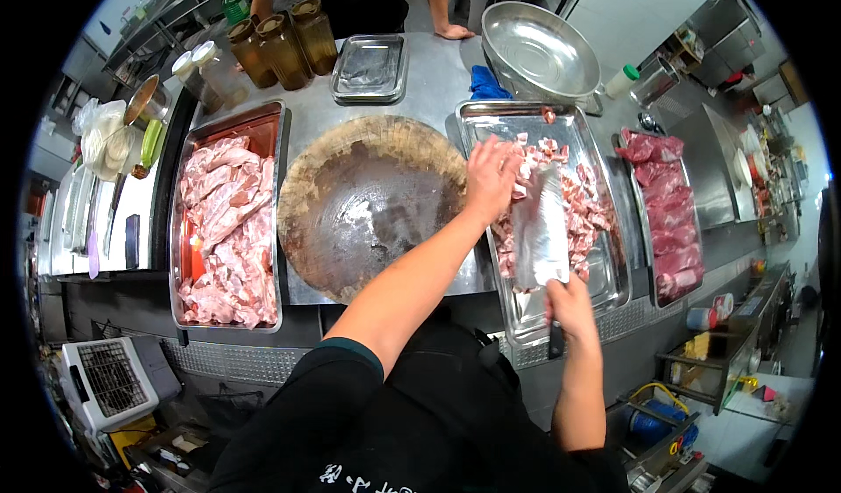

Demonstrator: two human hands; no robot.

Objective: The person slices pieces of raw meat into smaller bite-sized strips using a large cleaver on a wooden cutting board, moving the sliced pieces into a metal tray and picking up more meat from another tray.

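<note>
My right hand [569,306] grips the black handle of a cleaver [541,230], whose broad blade lies over chopped meat pieces [588,214] in a steel tray [525,332]. At the blade's upper left, my left hand [491,178] touches more of the cut pieces, fingers spread; whether it holds any I cannot tell. Left of the tray stands a round wooden chopping block [374,210], wet and dark in its middle. Farther left, a second steel tray [284,230] holds large pale pieces of raw meat [230,230]. Part of the chopped meat is hidden under the blade.
Red meat slabs [670,217] fill a narrow tray at the right. Behind are a large steel bowl [542,50], a blue cloth [487,82], a lidded glass dish [370,66] and brown jars [282,50]. Another person's hand [454,31] rests on the table's far edge.
</note>
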